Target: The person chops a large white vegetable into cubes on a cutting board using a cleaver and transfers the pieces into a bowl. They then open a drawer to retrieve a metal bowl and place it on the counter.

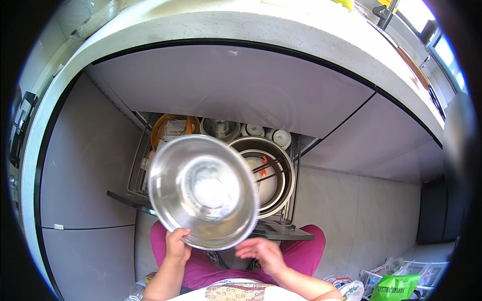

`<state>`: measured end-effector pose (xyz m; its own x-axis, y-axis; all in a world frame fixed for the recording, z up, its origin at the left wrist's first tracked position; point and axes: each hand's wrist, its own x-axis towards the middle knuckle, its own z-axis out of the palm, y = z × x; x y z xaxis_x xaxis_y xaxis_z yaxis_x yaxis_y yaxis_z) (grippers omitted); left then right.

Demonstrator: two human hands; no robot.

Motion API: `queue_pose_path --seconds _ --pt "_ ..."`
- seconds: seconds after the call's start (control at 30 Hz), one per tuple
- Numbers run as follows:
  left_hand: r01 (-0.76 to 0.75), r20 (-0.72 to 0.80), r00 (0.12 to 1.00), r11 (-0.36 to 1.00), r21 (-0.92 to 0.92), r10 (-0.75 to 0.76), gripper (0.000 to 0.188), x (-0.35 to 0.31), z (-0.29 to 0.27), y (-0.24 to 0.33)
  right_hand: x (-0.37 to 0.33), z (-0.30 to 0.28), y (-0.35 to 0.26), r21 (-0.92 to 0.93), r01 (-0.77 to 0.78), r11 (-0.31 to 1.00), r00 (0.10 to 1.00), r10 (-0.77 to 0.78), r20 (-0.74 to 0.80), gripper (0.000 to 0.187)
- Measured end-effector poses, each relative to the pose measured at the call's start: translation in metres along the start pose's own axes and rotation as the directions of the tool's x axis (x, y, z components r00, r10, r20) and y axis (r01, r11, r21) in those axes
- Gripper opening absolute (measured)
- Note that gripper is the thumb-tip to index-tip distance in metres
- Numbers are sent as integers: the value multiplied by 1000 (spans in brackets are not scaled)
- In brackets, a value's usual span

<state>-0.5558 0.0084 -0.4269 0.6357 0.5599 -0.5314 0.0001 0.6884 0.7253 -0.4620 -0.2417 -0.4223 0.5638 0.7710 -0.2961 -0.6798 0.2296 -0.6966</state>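
Note:
A large shiny steel basin point(221, 226) is tilted over the pulled-out drawer, its inside facing up. My left hand point(177, 245) grips its lower left rim, thumb over the edge. Just off the lower right rim, my right hand point(263, 254) has its fingers stretched out, slightly blurred, and seems to hold nothing. Behind the basin, nested steel pots point(287, 173) sit in the drawer, with dark sticks and a red-orange item lying across the inner one. The basin hides much of the drawer's left half.
At the drawer's back are an orange-brown round container point(156, 131), a smaller steel bowl point(221, 128) and white cups point(281, 138). The drawer front point(281, 233) lies just above my knees. Grey cabinets and a pale counter point(211, 27) surround it. A green bag point(395, 287) sits at lower right.

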Motion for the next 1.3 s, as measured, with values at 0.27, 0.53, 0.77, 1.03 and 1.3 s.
queue_pose_path --seconds 0.27,0.53,0.77,1.03,1.3 --pt "-12 -3 1000 987 -159 12 47 15 -40 14 37 7 43 95 -359 928 885 371 -281 37" --pt "-127 54 990 991 -36 129 39 63 -8 7 93 4 6 98 -195 976 848 218 -483 27" --pt "-233 161 964 964 129 212 29 104 31 33 163 -39 -39 199 29 980 912 56 -407 23" --pt "-150 283 959 898 413 30 61 197 28 62 207 -43 -102 109 13 994 958 19 -285 22" --pt "-396 515 852 767 505 100 94 222 73 68 228 -38 -140 -105 -63 993 938 23 -347 32"
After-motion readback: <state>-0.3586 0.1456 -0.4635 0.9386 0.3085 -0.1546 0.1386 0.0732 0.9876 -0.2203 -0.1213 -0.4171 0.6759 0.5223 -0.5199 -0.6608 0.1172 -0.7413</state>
